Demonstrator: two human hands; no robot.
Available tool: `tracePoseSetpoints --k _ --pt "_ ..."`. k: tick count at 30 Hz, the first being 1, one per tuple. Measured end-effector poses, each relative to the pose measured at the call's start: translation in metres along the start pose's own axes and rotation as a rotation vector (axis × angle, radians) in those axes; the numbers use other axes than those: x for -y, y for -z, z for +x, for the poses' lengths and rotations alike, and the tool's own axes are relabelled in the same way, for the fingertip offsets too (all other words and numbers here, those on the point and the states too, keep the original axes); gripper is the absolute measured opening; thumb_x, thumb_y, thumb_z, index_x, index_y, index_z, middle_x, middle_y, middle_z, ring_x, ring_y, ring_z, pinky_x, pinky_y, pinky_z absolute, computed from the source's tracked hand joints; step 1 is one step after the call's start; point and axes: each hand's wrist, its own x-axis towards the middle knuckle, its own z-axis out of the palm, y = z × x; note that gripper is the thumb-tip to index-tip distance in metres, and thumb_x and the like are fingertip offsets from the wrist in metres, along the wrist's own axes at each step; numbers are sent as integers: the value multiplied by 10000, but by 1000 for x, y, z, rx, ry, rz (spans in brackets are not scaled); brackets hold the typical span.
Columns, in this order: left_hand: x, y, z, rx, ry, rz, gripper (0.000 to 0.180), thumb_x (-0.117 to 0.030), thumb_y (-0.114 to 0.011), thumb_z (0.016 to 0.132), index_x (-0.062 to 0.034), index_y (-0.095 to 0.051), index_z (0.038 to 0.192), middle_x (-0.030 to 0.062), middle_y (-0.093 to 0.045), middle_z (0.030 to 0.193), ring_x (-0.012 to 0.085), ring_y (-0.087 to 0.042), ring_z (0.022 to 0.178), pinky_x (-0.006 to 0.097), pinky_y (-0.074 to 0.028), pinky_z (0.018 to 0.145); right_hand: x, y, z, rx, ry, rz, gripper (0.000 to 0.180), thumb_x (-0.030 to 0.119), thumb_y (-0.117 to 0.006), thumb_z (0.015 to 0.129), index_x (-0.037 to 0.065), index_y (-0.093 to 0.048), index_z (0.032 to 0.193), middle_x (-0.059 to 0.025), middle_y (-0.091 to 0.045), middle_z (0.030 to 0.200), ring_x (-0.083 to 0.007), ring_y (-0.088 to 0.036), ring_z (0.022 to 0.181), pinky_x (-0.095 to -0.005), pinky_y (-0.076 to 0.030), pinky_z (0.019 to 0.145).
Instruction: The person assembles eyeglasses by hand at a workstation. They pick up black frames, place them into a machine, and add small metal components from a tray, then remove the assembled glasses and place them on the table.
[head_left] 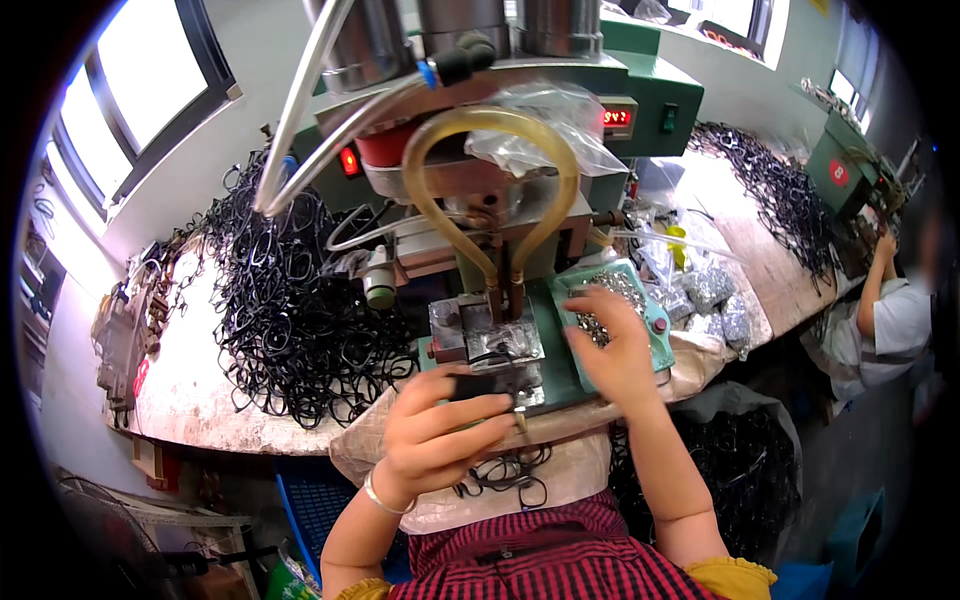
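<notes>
My left hand [440, 435], with a bangle at the wrist, is closed round a dark eyeglass frame [480, 385] at the front of the press. The frame is blurred and partly covered by my fingers. It lies close to the metal fixture [505, 340] under two brownish tubes that run down to the press head. Over the green tray [662, 345] to the right, my right hand [618, 350] has its thumb and fingers apart. Small shiny metal parts [612, 285] fill that tray, and the fingertips reach their near-left side. No part shows between the fingers.
A large heap of black eyeglass frames [290, 310] covers the table left of the green press [650, 85]. Bags of small metal parts [708, 290] lie right of the tray. Several frames [515, 470] rest on my lap cloth. Another person [895, 320] works at a machine far right.
</notes>
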Motion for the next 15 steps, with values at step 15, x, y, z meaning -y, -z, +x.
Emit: tracePoseSetpoints --k 15 --pt "-12 -10 -37 53 105 145 418 -93 -702 769 -107 -676 1186 73 -656 1292 299 -603 987 490 -471 1052 -72 -11 17 -49 305 -382 104 32 -681 804 18 -643 899 -152 -686 930 -345 -658 921 -424 -521 779"
